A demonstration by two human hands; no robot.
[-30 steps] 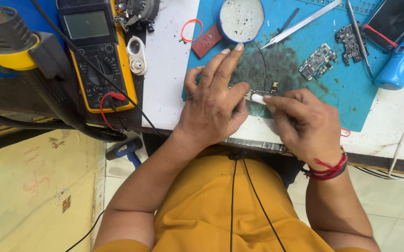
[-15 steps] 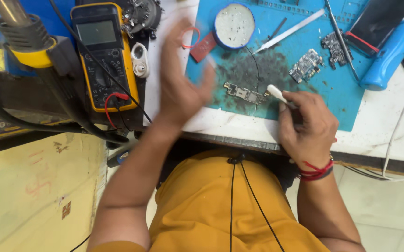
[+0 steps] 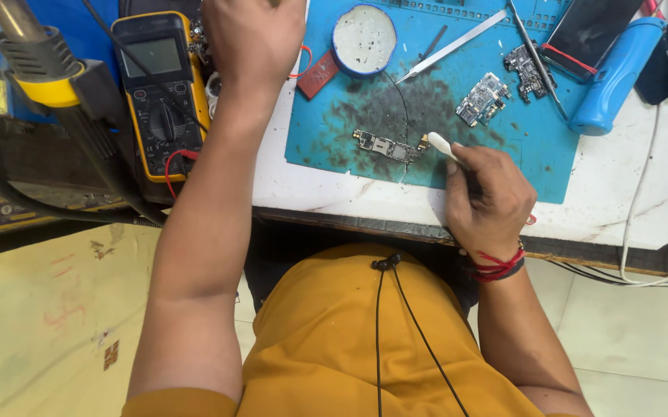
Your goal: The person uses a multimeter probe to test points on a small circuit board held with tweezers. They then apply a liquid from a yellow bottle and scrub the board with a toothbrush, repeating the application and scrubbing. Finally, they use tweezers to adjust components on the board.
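Your right hand (image 3: pixel 488 202) is closed around a white-tipped tool (image 3: pixel 440 144), its tip just beside the right end of the long circuit board (image 3: pixel 386 146) that lies on the blue mat (image 3: pixel 318 123), near the mat's front edge. Your left hand (image 3: pixel 250 38) is up at the back of the table, above the yellow multimeter (image 3: pixel 161 85) — whether it grips anything or hangs open, I cannot tell, since its fingers run off the top.

To work that board well, bring the tip in low and at a slant, and use light pressure only; nothing holds the board down, so it could skate across the sooty patch. Bracing your wrist on the mat's front edge would likely help. Mind the thin black wire (image 3: pixel 403 104) curling behind the board, and the smaller boards (image 3: pixel 483 99) toward the mat's back right corner.
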